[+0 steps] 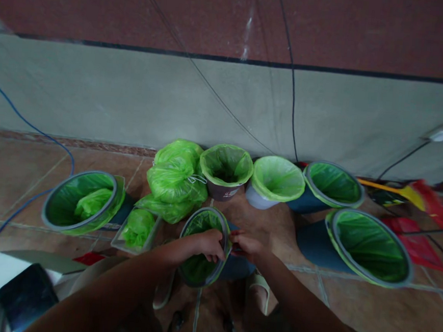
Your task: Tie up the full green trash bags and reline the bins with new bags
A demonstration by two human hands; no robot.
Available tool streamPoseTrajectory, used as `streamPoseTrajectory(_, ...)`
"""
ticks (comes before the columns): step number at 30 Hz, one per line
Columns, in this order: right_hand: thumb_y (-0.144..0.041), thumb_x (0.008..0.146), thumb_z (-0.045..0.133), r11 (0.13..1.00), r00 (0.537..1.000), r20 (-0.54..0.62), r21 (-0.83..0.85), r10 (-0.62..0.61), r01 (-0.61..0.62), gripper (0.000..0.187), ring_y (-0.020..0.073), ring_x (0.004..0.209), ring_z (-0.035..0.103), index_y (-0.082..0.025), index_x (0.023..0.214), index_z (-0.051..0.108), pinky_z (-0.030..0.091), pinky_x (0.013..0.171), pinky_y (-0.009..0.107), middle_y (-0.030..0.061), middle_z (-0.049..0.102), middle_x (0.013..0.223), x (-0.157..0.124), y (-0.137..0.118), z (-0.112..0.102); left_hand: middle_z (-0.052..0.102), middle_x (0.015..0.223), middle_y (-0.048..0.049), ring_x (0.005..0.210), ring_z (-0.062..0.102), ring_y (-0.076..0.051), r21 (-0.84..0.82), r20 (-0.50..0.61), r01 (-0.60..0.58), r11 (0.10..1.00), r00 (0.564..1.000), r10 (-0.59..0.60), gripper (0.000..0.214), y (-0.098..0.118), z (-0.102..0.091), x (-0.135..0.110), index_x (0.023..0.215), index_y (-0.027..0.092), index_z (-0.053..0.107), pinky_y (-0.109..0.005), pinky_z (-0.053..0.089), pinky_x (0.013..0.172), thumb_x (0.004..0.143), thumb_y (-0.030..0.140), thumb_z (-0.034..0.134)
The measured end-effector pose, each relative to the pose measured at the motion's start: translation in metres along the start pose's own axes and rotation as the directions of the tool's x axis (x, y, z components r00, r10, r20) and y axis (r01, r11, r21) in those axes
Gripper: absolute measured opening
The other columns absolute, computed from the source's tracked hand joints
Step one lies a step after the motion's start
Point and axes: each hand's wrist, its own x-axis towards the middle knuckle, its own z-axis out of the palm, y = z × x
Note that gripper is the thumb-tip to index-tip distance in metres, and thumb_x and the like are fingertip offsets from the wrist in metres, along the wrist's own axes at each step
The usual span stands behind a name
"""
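Observation:
A blue trash can (pixel 238 268) lined with a green trash bag (pixel 193 275) leans between my feet, its mouth turned to the left. At the right part of its grey rim (pixel 222 222), my left hand (pixel 212 244) reaches over the opening with fingers curled onto the rim. On the outer side of the same rim, my right hand (pixel 245 243) has its fingertips pinched together at the bag's edge. The two hands are close together. What exactly lies between the fingers is partly hidden.
Lined trash cans stand around: a brown one (pixel 225 192), a white one (pixel 261 200) and several blue ones (pixel 315 242). Knotted green bags (pixel 176 178) sit by the wall, beside a small white bin (pixel 119 240). Red dustpans (pixel 417 243) and a blue cable (pixel 29 122) lie on the floor.

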Motion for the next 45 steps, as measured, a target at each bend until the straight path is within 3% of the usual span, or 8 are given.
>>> streamPoseTrajectory(2, -0.009, 0.063, 0.060, 0.999, 1.000, 0.015, -0.048, 0.021, -0.020, 0.012, 0.0115, 0.053, 0.055, -0.019, 0.069, 0.058, 0.046, 0.058, 0.026, -0.0046, 0.057, 0.054, -0.003, -0.001, 0.000, 0.065, 0.063, -0.0003, 0.055, 0.061, -0.011, -0.026, 0.003, 0.058, 0.998, 0.998, -0.058, 0.022, 0.002, -0.012, -0.003, 0.075, 0.014, 0.063, -0.018, 0.048, 0.049, 0.063, 0.023, 0.078)
streamPoseTrajectory(5, -0.008, 0.063, 0.060, 0.993, 0.997, 0.053, -0.102, 0.061, -0.055, 0.011, 0.0122, 0.055, 0.056, -0.019, 0.068, 0.060, 0.046, 0.058, 0.027, -0.0031, 0.059, 0.056, -0.006, -0.001, 0.001, 0.068, 0.071, -0.0015, 0.058, 0.062, -0.011, -0.119, -0.164, 0.000, 0.993, 0.986, -0.020, 0.028, 0.005, -0.027, -0.006, 0.084, 0.015, 0.064, -0.018, 0.049, 0.053, 0.074, 0.040, 0.072)
streamPoseTrajectory(9, -0.012, 0.069, 0.061, 0.991, 0.990, 0.102, -0.107, 0.093, -0.082, 0.009, 0.0135, 0.062, 0.061, -0.019, 0.074, 0.063, 0.048, 0.062, 0.027, 0.0007, 0.066, 0.066, -0.009, 0.001, 0.002, 0.064, 0.068, 0.0005, 0.056, 0.060, -0.008, -0.158, -0.323, -0.129, 0.979, 0.944, 0.072, 0.013, 0.004, -0.025, -0.001, 0.084, 0.014, 0.062, -0.017, 0.049, 0.055, 0.080, 0.026, 0.062)
streamPoseTrajectory(13, -0.024, 0.084, 0.057, 0.997, 0.994, 0.100, 0.049, 0.048, -0.053, 0.010, 0.0131, 0.071, 0.064, -0.019, 0.079, 0.064, 0.048, 0.068, 0.027, 0.0014, 0.068, 0.075, -0.007, -0.002, 0.002, 0.060, 0.064, 0.0018, 0.053, 0.058, -0.008, -0.116, -0.271, -0.172, 0.978, 0.953, 0.136, 0.004, 0.000, -0.012, 0.004, 0.077, 0.013, 0.061, -0.019, 0.049, 0.054, 0.073, 0.014, 0.060)
streamPoseTrajectory(17, -0.023, 0.089, 0.053, 0.981, 0.998, 0.066, 0.192, 0.016, -0.029, 0.015, 0.0113, 0.065, 0.060, -0.018, 0.078, 0.063, 0.047, 0.068, 0.025, 0.0000, 0.064, 0.068, 0.000, -0.002, 0.003, 0.059, 0.061, 0.0013, 0.052, 0.058, -0.012, 0.150, -0.255, -0.150, 0.977, 0.949, 0.185, 0.007, 0.001, -0.005, 0.003, 0.075, 0.013, 0.063, -0.023, 0.048, 0.053, 0.074, 0.019, 0.059)
streamPoseTrajectory(24, -0.012, 0.079, 0.062, 0.977, 0.999, 0.028, 0.214, -0.028, 0.021, 0.008, 0.0093, 0.058, 0.057, -0.019, 0.076, 0.059, 0.047, 0.064, 0.023, -0.0026, 0.061, 0.063, 0.001, 0.000, 0.007, 0.071, 0.080, -0.0082, 0.080, 0.068, -0.024, 0.619, -0.336, -0.022, 0.785, 0.896, 0.290, 0.014, 0.017, -0.006, -0.015, 0.078, 0.016, 0.068, -0.028, 0.050, 0.069, 0.074, 0.026, 0.060)
streamPoseTrajectory(33, -0.008, 0.066, 0.061, 0.992, 1.000, -0.022, 0.126, 0.018, -0.015, 0.010, 0.0128, 0.061, 0.059, -0.018, 0.066, 0.061, 0.047, 0.062, 0.026, -0.0004, 0.062, 0.060, 0.001, 0.001, 0.001, 0.073, 0.100, -0.0190, 0.100, 0.069, -0.033, 0.786, -0.324, 0.053, 0.617, 0.884, 0.338, 0.030, 0.020, 0.013, -0.035, 0.104, 0.012, 0.068, -0.040, 0.052, 0.087, 0.077, 0.013, 0.054)
streamPoseTrajectory(45, -0.025, 0.066, 0.061, 0.984, 0.979, -0.164, 0.115, -0.118, 0.138, 0.005, 0.0156, 0.064, 0.058, -0.020, 0.069, 0.060, 0.048, 0.066, 0.031, 0.0000, 0.061, 0.063, 0.018, 0.011, -0.021, 0.074, 0.100, -0.0192, 0.099, 0.069, -0.039, 0.767, -0.147, -0.045, 0.640, 0.959, 0.244, 0.024, 0.009, 0.027, -0.034, 0.095, 0.015, 0.073, -0.046, 0.054, 0.086, 0.073, 0.025, 0.069)
